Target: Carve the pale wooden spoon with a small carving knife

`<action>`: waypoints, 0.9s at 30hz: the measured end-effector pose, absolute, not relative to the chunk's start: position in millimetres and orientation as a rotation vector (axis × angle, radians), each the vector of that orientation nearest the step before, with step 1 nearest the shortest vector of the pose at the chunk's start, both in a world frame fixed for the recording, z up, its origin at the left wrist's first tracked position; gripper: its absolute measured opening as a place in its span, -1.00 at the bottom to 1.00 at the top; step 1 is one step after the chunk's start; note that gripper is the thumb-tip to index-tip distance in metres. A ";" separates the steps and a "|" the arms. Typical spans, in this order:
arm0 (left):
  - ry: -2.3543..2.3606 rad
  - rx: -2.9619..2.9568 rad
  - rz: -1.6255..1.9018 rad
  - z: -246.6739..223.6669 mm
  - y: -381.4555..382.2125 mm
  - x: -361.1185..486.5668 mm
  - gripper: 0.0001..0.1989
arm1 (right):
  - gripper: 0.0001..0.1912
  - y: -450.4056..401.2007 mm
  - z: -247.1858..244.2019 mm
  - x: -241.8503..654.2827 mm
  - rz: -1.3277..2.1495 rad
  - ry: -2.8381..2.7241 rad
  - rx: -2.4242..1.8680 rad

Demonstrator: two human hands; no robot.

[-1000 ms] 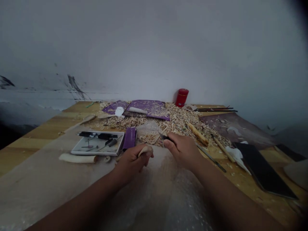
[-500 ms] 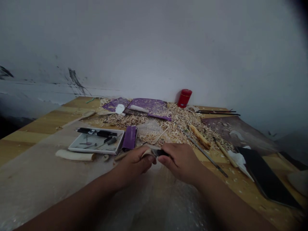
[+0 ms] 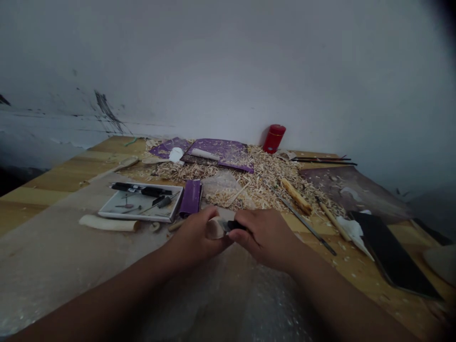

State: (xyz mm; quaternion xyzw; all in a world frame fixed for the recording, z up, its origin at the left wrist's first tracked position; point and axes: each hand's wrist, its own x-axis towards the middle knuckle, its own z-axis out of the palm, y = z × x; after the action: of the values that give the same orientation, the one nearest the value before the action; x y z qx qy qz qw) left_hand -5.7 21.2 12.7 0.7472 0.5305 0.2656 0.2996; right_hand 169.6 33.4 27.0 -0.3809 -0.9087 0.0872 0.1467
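Observation:
My left hand is closed around a pale wooden piece with a rounded end, which looks like a spoon bowl. In my right hand is a knife with a black handle; its short blade meets the right side of the wooden piece. Both hands are close together above the plastic sheet, their fingers nearly touching. Just behind my left hand stands a purple folded packet. A stick end shows beside the left fingers.
A white tray of tools and a curved wooden piece lie left. Shavings and a red canister sit behind. A metal file, a wooden stick and a dark slab are right.
The wooden piece has turned in my left hand, so its rounded face shows more. My left fingers have spread around it. The view has tipped slightly, shifting the table upward.

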 end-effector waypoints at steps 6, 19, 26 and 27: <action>1.364 2.079 0.708 10.0 21.1 -10.9 -0.75 | -0.56 31.8 27.5 169.7 0.271 -2.586 -1.086; 1.409 2.156 0.753 14.4 23.5 -14.8 -0.88 | -0.57 27.7 22.7 162.4 0.328 -2.550 -1.079; 1.415 2.202 0.839 18.7 17.3 -13.6 -0.81 | -0.55 21.9 25.3 159.4 0.305 -2.523 -1.054; 1.423 2.193 0.856 18.6 16.3 -13.3 -0.79 | -0.55 22.1 25.7 159.3 0.272 -2.512 -1.075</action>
State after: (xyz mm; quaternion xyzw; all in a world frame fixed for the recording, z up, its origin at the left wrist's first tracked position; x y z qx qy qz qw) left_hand -13.3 16.3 18.6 0.7820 0.5075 0.3053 0.1941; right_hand 159.3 22.1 25.7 -0.3838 -0.8970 0.0969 0.1966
